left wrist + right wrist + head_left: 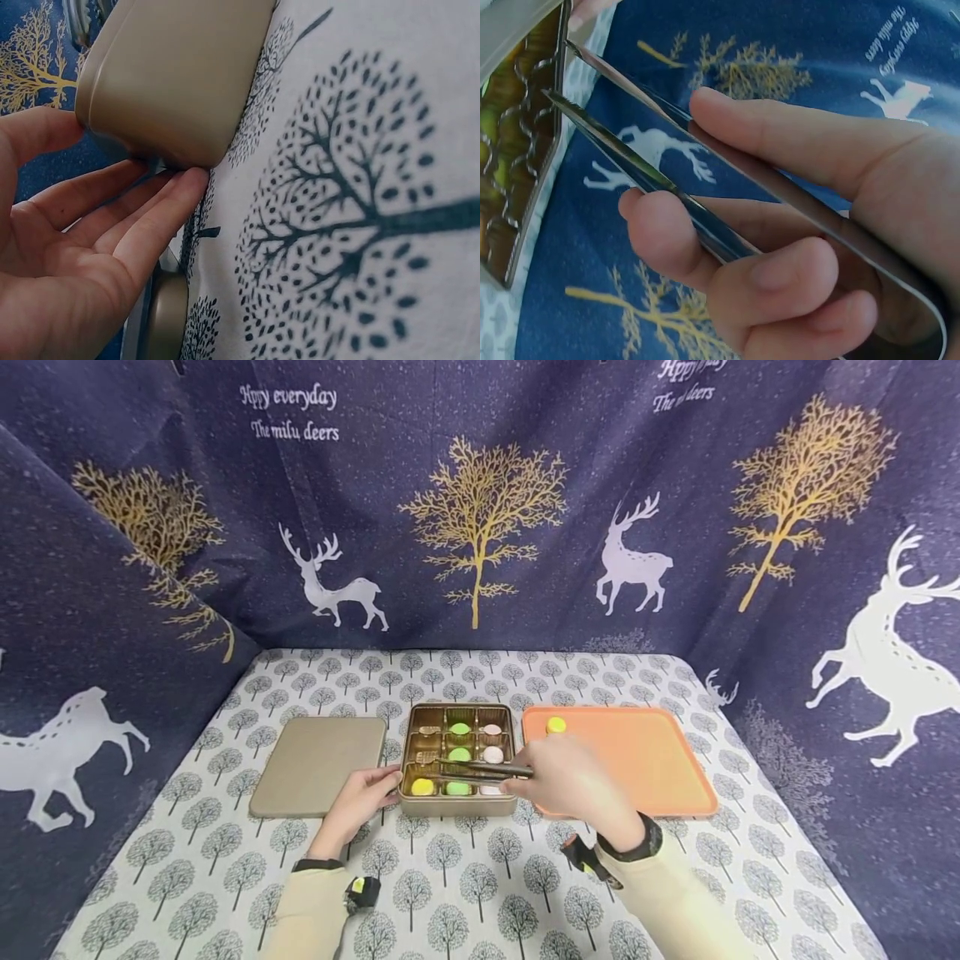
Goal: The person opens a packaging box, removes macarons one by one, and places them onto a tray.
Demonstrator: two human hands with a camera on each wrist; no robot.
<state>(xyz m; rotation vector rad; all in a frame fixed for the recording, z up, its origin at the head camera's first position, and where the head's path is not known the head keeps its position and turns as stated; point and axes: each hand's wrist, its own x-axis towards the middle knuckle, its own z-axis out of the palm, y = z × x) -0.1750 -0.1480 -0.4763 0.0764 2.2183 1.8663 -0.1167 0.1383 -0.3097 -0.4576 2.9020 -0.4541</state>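
A gold-brown tin box [458,807] with a grid of compartments sits mid-table. It holds round macaron-like pieces: a yellow one [423,787] front left, a green column and a pink-white column. Above the left column hang the tips of metal tweezers [480,768], gripped by my right hand [566,777] between thumb and fingers. In the right wrist view the tweezer tips stand apart, with nothing visible between them. My left hand [82,255] touches the box's left side, fingers extended, fingertips against wall and lower corner. Another yellow macaron-like piece [556,725] lies on the orange tray [645,760].
Left of the box lies a flat gold-brown lid [318,764]. The orange tray flanks the box on the right, partly behind my right hand. A tree-print cloth [442,868] covers the table, and a dark blue curtain [517,593] hangs behind it.
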